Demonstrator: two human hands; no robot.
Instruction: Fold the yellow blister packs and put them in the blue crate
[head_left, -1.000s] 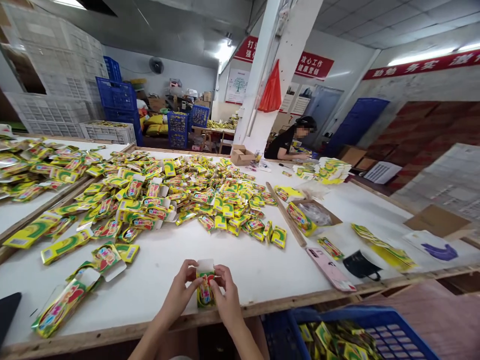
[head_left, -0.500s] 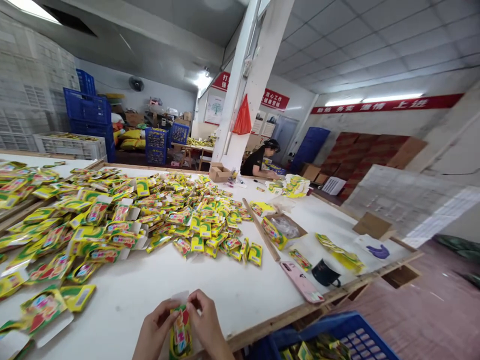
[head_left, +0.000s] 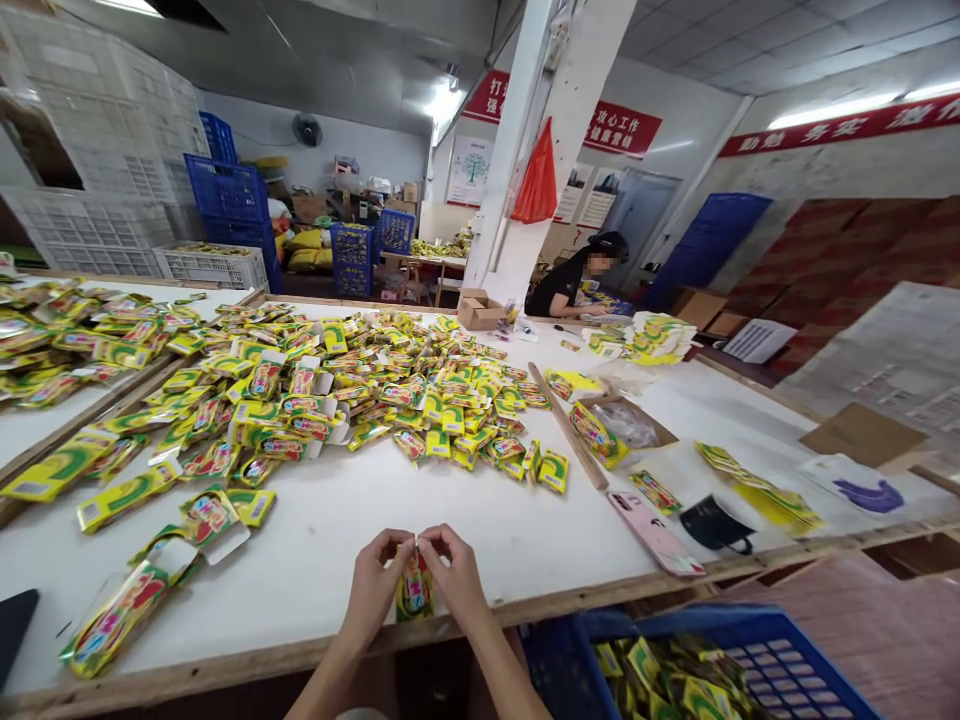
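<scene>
Both my hands meet at the top end of a small yellow-green printed box (head_left: 415,590) at the table's front edge. My left hand (head_left: 377,580) pinches its upper left side with thumb and fingertips. From the other side, my right hand (head_left: 456,572) has its thumb and fingers closed on the same end. The fingertips hide the flap there. Left of my hands lie a few more such boxes, one of them an open-ended box (head_left: 124,615). A large heap of the same boxes (head_left: 390,385) spreads across the white table (head_left: 330,550).
At the right are a wooden strip (head_left: 566,425), a pink phone (head_left: 654,533), a dark mug (head_left: 716,525) and an open carton (head_left: 637,425). A blue crate (head_left: 780,650) with boxes stands below the table edge. A person in black (head_left: 574,280) works at the far side.
The view has swung left and tilted down, so the scene sits farther right. My hands have come closer together over the box's top end, still gripping it.
</scene>
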